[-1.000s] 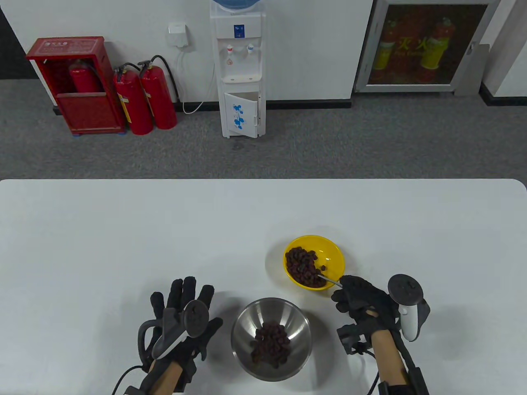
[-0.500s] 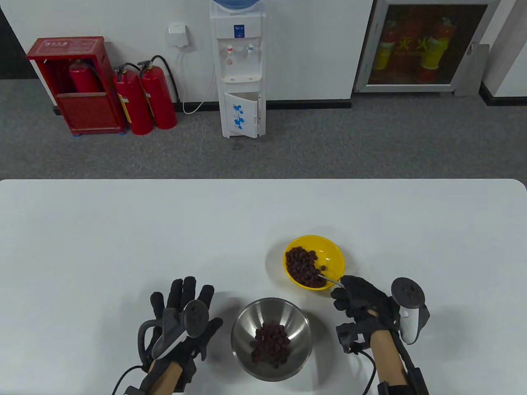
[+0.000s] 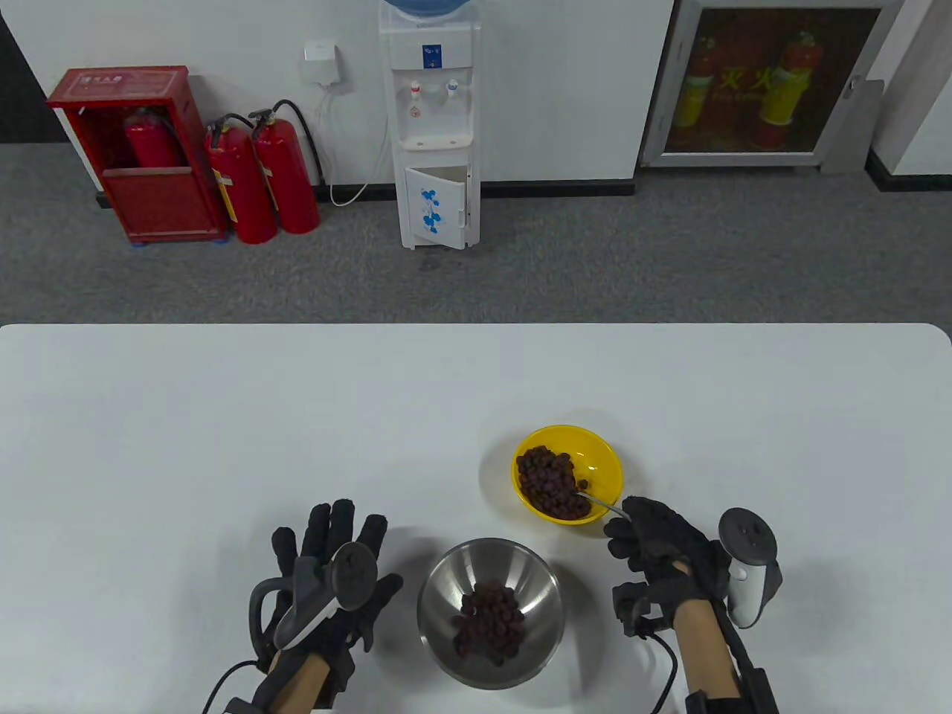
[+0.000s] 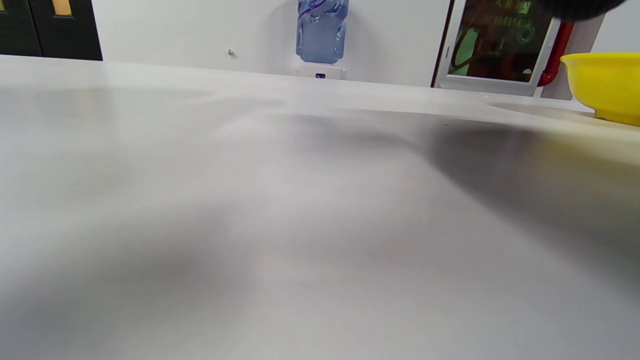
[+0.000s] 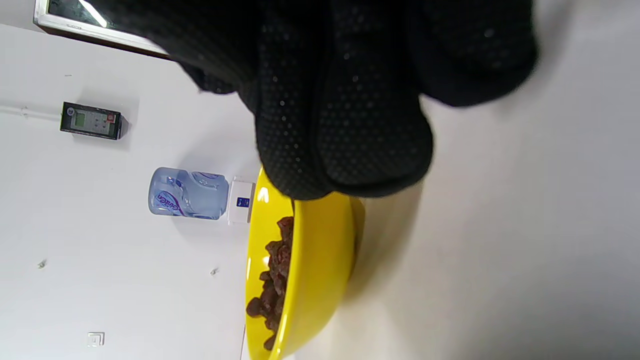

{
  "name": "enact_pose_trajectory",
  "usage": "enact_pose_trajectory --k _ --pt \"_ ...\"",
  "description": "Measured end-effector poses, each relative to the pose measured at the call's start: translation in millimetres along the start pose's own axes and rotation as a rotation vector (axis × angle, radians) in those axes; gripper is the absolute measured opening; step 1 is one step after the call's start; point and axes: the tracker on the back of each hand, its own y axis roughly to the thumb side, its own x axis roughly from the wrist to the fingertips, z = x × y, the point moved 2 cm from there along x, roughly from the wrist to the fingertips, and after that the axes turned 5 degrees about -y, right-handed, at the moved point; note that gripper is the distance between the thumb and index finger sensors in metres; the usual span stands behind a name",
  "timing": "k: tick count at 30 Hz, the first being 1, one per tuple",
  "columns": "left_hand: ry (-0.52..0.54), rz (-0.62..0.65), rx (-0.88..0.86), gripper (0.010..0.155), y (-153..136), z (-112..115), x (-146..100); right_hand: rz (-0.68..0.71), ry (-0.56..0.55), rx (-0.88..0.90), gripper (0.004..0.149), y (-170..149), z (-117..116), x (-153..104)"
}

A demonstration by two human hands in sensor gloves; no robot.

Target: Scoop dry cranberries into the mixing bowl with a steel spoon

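Note:
A yellow bowl (image 3: pixel 604 455) holds dried cranberries (image 3: pixel 547 480) on the white table. It also shows in the right wrist view (image 5: pixel 320 270) and at the right edge of the left wrist view (image 4: pixel 602 85). My right hand (image 3: pixel 651 532) grips the handle of a steel spoon (image 3: pixel 604 506) whose tip lies among the cranberries at the bowl's near side. A steel mixing bowl (image 3: pixel 439 595) with a heap of cranberries (image 3: pixel 489 623) stands nearer me. My left hand (image 3: pixel 331 573) rests flat on the table left of the mixing bowl, fingers spread, holding nothing.
The white table (image 3: pixel 223 431) stretches far and left of the bowls. Beyond its far edge stand a water dispenser (image 3: pixel 431 126) and red fire extinguishers (image 3: pixel 260 178) on the floor.
My right hand has shifted slightly right and the spoon's angle has changed a little in the yellow bowl. The left hand and both bowls have not moved.

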Motion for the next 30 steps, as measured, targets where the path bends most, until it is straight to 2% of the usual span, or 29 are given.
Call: enact_pose_trajectory --k 15,23,30 --pt "0.0 0.001 0.001 0.079 0.3 -0.1 -0.1 0.077 -0.031 0.02 0.042 10.4 7.8 -8.4" --pt "-0.004 0.008 0.0 0.079 1.7 0.8 0.1 0.149 -0.043 -0.001 0.042 23.6 11.5 -21.5" --pt "-0.004 0.008 0.003 0.079 2.2 1.0 0.2 0.206 -0.008 0.0 0.042 30.9 13.1 -37.1"
